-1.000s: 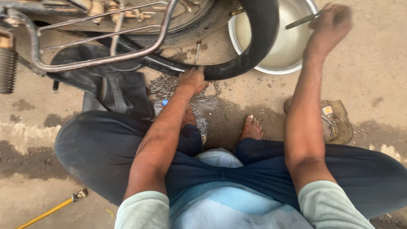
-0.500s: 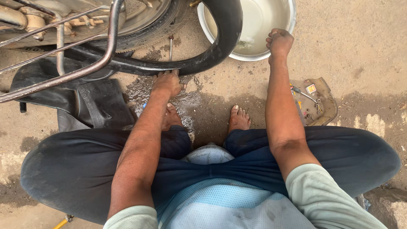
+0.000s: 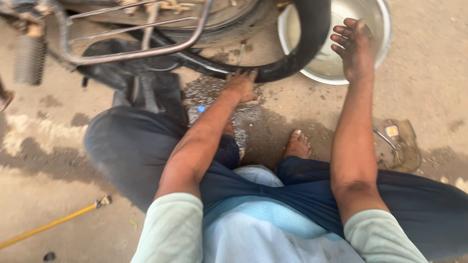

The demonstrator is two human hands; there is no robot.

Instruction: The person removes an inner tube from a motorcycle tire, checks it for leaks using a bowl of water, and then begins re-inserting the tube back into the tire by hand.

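I sit cross-legged on a concrete floor before a motorcycle wheel. My left hand (image 3: 241, 85) presses on the black tyre (image 3: 312, 34) at its lowest part, beside a thin metal tool (image 3: 240, 52) stuck between tyre and rim; whether the fingers grip that tool I cannot tell. My right hand (image 3: 356, 46) hovers with fingers spread and empty over the rim of a shiny metal basin (image 3: 378, 19) holding some water.
A rusty motorcycle frame bar (image 3: 146, 48) and a black rubber tube (image 3: 146, 90) lie at the upper left. A small cloth with tools (image 3: 395, 143) sits to the right. A yellow rod (image 3: 48, 226) lies at the lower left. Wet patches darken the floor.
My right hand held a thin metal tool over the basin a second ago; now it is empty and spread wide. The view has shifted slightly. My left hand stays on the tyre.
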